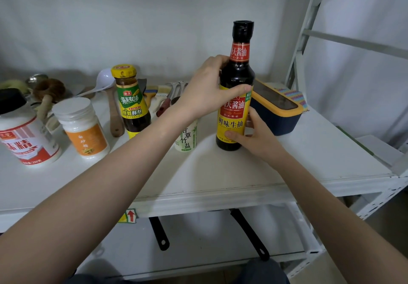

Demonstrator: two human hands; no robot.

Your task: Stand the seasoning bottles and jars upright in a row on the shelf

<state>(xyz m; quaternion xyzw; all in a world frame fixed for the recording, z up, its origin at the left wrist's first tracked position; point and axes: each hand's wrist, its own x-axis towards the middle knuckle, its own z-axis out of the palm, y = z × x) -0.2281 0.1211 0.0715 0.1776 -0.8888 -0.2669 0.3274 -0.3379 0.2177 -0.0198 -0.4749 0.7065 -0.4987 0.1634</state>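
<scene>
Head view: both hands clasp the tall dark glass soy sauce bottle (235,85), upright on the smooth white shelf (220,173) right of centre. Left hand (207,89) wraps its shoulder; right hand (254,135) grips its yellow-labelled base.

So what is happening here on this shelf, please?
A person is lining up seasonings on a white shelf. Both hands hold the tall soy sauce bottle upright: the left hand at its shoulder, the right hand near its base. Four other containers already stand upright to the left.
</scene>
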